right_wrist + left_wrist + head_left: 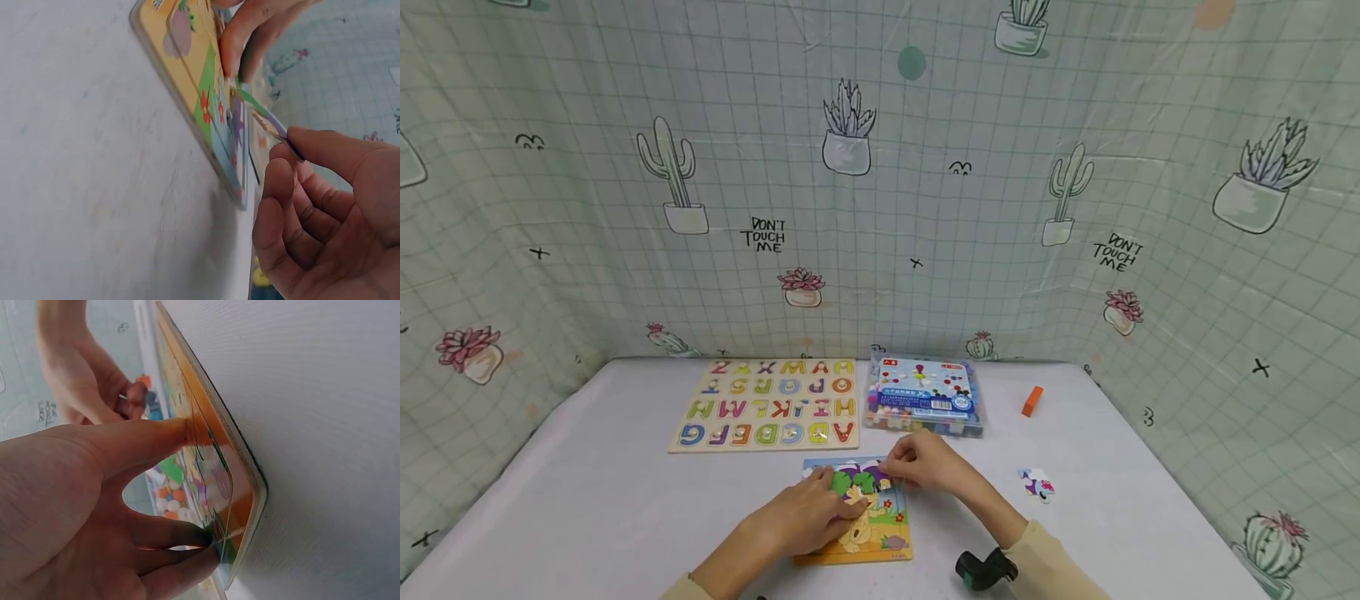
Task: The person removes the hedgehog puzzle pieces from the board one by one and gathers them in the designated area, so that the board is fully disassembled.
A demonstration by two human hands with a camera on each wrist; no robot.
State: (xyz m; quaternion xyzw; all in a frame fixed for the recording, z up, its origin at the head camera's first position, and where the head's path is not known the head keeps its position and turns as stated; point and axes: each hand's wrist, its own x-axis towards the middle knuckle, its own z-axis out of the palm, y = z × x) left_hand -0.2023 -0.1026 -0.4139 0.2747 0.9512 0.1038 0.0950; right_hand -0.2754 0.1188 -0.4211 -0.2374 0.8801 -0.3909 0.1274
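A colourful picture puzzle board [891, 552] lies flat on the table in front of me. My left hand [811, 512] rests over its left part in the head view. In the left wrist view the thumb [153, 439] and the fingertips press on the picture, a gap between them. At the board's upper right, my right hand [927, 463] pinches a thin puzzle piece [269, 119] between thumb and forefinger. That piece is tilted, its lower end close over the picture near the left fingertips. Another puzzle piece [1037, 485], white and purple, lies on the table to the right.
Behind the board lie a wooden alphabet puzzle [763, 450] and a clear box [923, 396] of small coloured parts with a blue label. An orange block [1032, 402] is at the back right. A black object [985, 570] is by my right forearm. Patterned cloth [880, 208] hangs behind the table.
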